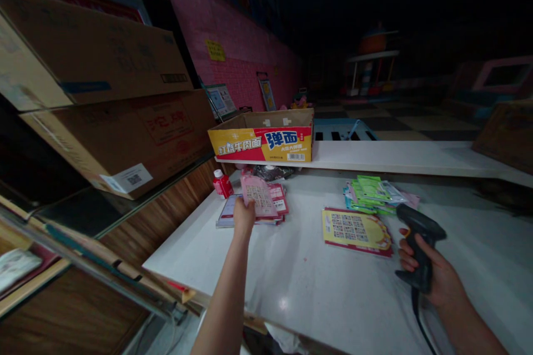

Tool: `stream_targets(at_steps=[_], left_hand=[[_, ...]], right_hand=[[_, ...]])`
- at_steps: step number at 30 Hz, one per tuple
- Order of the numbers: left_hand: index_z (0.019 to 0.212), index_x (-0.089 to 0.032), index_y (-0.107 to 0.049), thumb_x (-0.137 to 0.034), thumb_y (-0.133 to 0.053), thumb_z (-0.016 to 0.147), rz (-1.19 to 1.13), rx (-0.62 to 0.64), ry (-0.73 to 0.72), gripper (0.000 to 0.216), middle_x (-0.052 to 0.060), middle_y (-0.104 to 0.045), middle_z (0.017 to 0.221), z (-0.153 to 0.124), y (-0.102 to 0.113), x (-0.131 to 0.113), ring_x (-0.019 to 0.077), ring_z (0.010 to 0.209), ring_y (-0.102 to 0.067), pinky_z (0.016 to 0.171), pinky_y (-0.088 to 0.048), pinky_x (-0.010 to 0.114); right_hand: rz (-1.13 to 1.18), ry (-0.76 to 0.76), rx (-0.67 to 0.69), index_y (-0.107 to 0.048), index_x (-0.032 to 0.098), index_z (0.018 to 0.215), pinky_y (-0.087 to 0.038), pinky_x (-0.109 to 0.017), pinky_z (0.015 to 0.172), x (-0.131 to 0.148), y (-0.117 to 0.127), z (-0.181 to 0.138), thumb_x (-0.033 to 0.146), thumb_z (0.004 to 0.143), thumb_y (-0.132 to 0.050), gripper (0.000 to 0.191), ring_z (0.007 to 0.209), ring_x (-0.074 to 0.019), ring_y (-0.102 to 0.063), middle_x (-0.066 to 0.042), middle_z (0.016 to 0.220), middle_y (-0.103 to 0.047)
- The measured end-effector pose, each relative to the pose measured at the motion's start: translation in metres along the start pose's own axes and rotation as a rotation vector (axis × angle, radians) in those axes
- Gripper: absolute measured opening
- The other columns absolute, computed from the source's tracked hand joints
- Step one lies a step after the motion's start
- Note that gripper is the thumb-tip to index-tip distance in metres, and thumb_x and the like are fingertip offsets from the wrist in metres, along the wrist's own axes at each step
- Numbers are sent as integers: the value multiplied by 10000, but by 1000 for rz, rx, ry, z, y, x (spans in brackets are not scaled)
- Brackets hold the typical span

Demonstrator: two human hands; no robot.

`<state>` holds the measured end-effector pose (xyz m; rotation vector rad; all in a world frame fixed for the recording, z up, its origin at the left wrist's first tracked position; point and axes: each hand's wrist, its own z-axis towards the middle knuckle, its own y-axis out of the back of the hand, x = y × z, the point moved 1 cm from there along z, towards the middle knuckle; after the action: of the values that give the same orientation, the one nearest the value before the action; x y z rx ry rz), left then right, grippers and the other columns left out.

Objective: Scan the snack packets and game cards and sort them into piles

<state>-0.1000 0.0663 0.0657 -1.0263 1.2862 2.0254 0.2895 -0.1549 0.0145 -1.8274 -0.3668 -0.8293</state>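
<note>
My left hand (pixel 244 215) is closed on the near left edge of a pink printed packet (pixel 259 197), which tilts up over a pile of red and pink packets (pixel 280 199) on the white counter. My right hand (pixel 428 266) wraps round the handle of a black barcode scanner (pixel 422 233); its cable hangs down toward me. The scanner head points left. Left of it lies a stack of yellow and dark red packets (pixel 353 231) covered in small printed pictures. Behind that stack sits a heap of green packets (pixel 372 193).
A small red bottle (pixel 222 183) stands at the counter's left edge. An open yellow and red noodle carton (pixel 262 141) rests on the raised white shelf (pixel 395 154). Large cardboard boxes (pixel 125 122) are stacked at the left. The white counter (pixel 291 299) spreads before me.
</note>
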Motion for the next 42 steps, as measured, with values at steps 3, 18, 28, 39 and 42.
stream_targets(at_steps=[3,18,28,39,42], left_hand=[[1091,-193,-483,-344,-566,835,-391,24,-52,308,120,-669,1102,-27,-15,-10,249,989,-667,843,-548,399],[1036,-204,-553,-364,-573,857,-558,288,-188,240,88,-669,1117,-87,-134,-21,238,1105,-620,994,-488,405],[1073,-193,-564,-260,-582,831,-483,178,-206,252,90,-674,1107,-85,-137,-14,241,1055,-631,958,-489,388],[913,-181,-581,-168,-580,817,-438,136,-219,97,77,-690,921,-89,-127,-26,224,884,-659,797,-521,335],[891,-186,-581,-171,-583,810,-434,141,-205,83,69,-688,899,-89,-127,-26,233,915,-653,827,-514,343]], right_hand=[[-7,8,10,-616,215,849,-380,-170,358,0,-2,0,345,670,-847,320,422,-62,-403,51,599,-497],[-259,-72,278,-584,173,648,-338,-192,349,-7,-14,-8,455,770,-773,361,367,-53,-378,26,533,-488],[-590,-100,287,-603,188,944,-341,-198,344,-17,-21,-18,488,754,-777,395,365,-78,-454,35,586,-566],[-630,-124,323,-568,191,989,-321,-208,356,-15,-25,-22,525,773,-741,434,361,-74,-430,49,579,-544],[-624,-125,315,-562,190,974,-322,-208,357,-15,-25,-21,522,770,-743,430,362,-75,-432,50,570,-542]])
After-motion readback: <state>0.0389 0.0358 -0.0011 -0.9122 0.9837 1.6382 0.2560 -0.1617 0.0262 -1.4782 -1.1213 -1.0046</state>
